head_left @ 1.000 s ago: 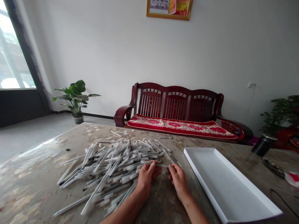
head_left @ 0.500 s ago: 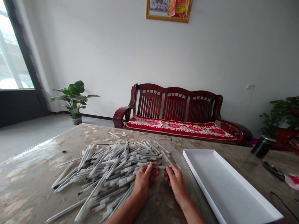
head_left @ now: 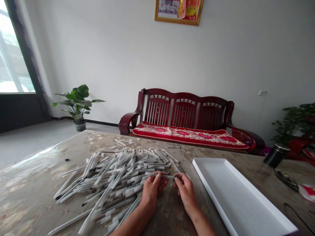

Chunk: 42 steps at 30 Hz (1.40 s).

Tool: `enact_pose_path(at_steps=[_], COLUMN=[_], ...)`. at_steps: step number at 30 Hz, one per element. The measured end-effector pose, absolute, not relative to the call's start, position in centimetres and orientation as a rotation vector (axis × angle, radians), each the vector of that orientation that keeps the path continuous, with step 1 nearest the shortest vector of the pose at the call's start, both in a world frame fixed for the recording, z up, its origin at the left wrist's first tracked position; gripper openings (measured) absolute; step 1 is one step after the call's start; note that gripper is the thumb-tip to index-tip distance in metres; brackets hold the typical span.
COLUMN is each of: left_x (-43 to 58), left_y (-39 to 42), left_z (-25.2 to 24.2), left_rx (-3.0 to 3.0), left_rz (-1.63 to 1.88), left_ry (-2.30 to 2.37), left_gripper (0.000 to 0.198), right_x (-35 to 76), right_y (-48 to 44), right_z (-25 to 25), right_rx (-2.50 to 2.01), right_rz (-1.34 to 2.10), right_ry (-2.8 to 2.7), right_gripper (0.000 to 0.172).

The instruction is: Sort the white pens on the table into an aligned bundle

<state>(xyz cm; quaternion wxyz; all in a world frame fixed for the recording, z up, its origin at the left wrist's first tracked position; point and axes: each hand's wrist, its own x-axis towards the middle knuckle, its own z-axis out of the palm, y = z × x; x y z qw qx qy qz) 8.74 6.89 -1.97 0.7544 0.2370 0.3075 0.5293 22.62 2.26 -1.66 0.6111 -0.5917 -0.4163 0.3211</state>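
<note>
A whitish pen [head_left: 167, 176] lies level between my two hands, just above the front right of a big pile of pens [head_left: 123, 170]. My left hand [head_left: 154, 188] is closed round its middle, thumb on top, with the capped end sticking out to the left. At the pen's right end, my right hand [head_left: 184, 186] has thumb and fingertips pinched together. Something small and dark shows at those fingertips, too small to name. Loose translucent caps and black-ended barrels are mixed through the pile.
To the right lies a shallow white box [head_left: 242, 193]. Beyond it are a black cylinder [head_left: 277, 155] and a dark cable [head_left: 286, 180] on the marbled table [head_left: 31, 200]. A wooden bench [head_left: 184, 114] with a red cover stands behind the table.
My hands and the pen stay almost where they were. The right fingertips have shifted very slightly; the view has tilted a little.
</note>
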Motion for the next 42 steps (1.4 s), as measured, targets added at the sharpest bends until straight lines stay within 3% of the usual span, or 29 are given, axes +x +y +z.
enact_pose_path(at_steps=[10,16,28,37,42], left_x=[8.8,8.8,9.1,8.8,8.7], left_y=[6.9,6.9,6.9,6.9,6.8], left_z=[-1.8,-1.9,-1.8,-1.9,-1.9], left_rx=[0.519,0.497,0.533,0.530,0.588], left_rz=[1.167,1.184,1.191,1.209,1.202], left_ry=[0.678,0.707,0.749,0.737,0.752], left_gripper=[0.038,0.027,0.023,0.026,0.031], right_x=[22.5,22.6,23.1,25.7,25.4], right_y=[2.4,2.0,2.6,2.2,1.9], right_z=[-1.5,-1.3,-1.8,-3.0,-2.8], right_rx=[-1.401,-1.279,-1.361,-1.582,-1.629], right_rz=[0.729,0.795,0.763,0.333,0.188], right_ry=[-0.978,-0.912,-0.930,-1.276,-1.449], right_gripper=[0.043,0.052,0.048,0.020,0.028])
